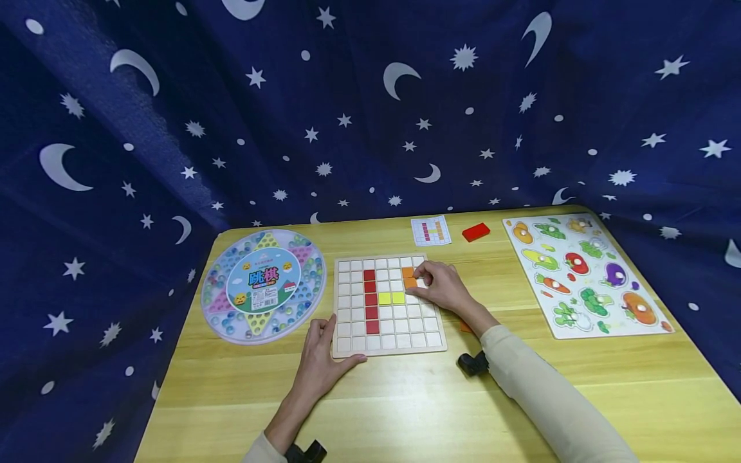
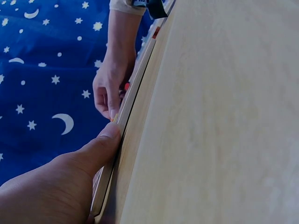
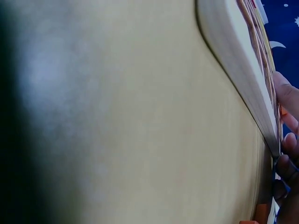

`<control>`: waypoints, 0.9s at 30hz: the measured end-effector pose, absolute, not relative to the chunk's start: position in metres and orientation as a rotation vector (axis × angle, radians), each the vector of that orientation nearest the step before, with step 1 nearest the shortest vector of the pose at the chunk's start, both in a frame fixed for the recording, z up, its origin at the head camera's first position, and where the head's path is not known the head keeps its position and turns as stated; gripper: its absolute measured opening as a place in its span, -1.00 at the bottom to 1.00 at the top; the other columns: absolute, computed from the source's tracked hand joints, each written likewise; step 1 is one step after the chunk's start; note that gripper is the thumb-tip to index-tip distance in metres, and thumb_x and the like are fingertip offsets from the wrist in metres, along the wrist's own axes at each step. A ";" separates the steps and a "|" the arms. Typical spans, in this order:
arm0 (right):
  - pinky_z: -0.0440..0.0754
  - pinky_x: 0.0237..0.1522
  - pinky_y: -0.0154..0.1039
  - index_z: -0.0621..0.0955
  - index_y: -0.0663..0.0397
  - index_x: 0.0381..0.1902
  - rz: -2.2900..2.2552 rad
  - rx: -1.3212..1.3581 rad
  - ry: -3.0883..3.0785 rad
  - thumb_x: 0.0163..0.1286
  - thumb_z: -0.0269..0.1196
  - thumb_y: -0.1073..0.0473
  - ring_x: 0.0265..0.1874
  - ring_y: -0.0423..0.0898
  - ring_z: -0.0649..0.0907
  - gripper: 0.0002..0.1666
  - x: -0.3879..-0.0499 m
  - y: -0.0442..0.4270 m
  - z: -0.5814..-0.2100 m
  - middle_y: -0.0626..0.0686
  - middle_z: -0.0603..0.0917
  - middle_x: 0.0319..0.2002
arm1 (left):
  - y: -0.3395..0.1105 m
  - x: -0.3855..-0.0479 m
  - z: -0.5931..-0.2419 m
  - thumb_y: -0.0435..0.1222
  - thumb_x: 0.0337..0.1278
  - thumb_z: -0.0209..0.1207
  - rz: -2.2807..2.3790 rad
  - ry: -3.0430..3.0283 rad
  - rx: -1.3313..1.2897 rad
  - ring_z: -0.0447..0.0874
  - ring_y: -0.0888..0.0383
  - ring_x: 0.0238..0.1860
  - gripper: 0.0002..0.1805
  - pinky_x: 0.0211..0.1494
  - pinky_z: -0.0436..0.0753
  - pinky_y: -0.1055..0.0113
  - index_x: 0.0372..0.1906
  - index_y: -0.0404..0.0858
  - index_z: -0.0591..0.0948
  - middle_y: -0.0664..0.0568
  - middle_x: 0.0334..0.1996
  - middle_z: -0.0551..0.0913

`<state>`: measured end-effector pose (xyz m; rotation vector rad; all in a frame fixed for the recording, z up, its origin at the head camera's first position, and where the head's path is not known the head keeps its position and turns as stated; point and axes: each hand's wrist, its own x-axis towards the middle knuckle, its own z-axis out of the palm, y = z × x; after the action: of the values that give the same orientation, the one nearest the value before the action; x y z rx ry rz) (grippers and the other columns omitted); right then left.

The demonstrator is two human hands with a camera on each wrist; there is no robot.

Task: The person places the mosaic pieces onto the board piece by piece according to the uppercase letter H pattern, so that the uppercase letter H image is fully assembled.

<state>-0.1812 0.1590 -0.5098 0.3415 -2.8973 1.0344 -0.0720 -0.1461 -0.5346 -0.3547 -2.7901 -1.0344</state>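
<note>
A wooden grid board (image 1: 393, 344) lies on the table with white squares. A column of several red tiles (image 1: 371, 300) stands left of its middle, two yellow tiles (image 1: 391, 298) beside it. At the upper right is an orange tile (image 1: 408, 272). Just below it, my right hand (image 1: 442, 284) pinches another orange tile (image 1: 410, 283) between thumb and index finger, over the board. My left hand (image 1: 318, 360) spans the board's near left corner, thumb stretched along the front edge and fingers at the left side. In the left wrist view the thumb (image 2: 100, 144) touches the board's edge.
A pattern card (image 1: 431, 231) and a red stack (image 1: 476, 232) lie behind the board. Orange pieces (image 1: 466, 326) sit under the right forearm. A round Chinese checkers set (image 1: 263, 286) is on the left, a vegetable puzzle (image 1: 585, 276) on the right. A starry curtain (image 1: 370, 128) surrounds the table.
</note>
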 end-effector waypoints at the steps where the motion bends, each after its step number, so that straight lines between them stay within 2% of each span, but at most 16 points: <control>1: 0.21 -0.16 -0.15 0.61 -0.04 -0.31 1.030 0.343 -2.896 -0.01 0.55 -0.09 -0.50 -0.13 0.41 -0.57 -0.181 0.159 -0.510 -0.08 0.47 -0.56 | -0.146 -0.072 -0.535 0.17 -0.36 0.53 -1.036 -2.789 -0.356 0.31 0.14 -0.14 0.18 -0.10 0.43 0.26 0.39 -0.40 0.36 -0.06 -0.07 0.36; 27: 0.19 -0.18 -0.16 0.61 -0.03 -0.32 0.998 0.334 -2.881 -0.03 0.57 -0.08 -0.50 -0.12 0.40 -0.56 -0.181 0.159 -0.512 -0.07 0.45 -0.56 | -0.147 -0.072 -0.535 0.14 -0.36 0.54 -1.050 -2.766 -0.376 0.30 0.16 -0.16 0.17 -0.11 0.44 0.26 0.39 -0.41 0.35 -0.05 -0.09 0.36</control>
<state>-0.1810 0.1588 -0.5124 0.3339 -2.8805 0.9976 -0.0717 -0.1467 -0.5347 -0.3763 -2.7662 -1.0502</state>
